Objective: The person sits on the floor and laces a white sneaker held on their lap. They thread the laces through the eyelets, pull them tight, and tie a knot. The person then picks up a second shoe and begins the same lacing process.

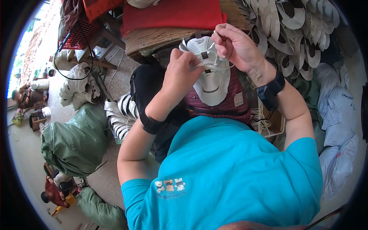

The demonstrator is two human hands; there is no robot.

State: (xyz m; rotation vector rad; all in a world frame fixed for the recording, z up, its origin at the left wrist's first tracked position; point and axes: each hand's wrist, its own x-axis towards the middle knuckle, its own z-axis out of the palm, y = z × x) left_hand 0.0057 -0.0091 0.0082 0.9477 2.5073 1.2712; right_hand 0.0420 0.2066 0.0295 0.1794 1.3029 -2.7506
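Observation:
A white shoe upper with a perforated tongue lies over my lap, on a maroon striped cloth. White shoelace runs across its middle. At the left side of the upper, my left hand is closed, thumb and forefinger pinching the lace. My right hand is raised above the upper's right side, its fingers pinched on the lace, which hangs down from them to the upper. The lace tip inside the right fingers is hard to make out.
A wooden table with a red cloth stands ahead. Many pale shoe uppers hang at the far right; stacked white pieces and a green sack lie left. White sacks line the right. Another person sits lower left.

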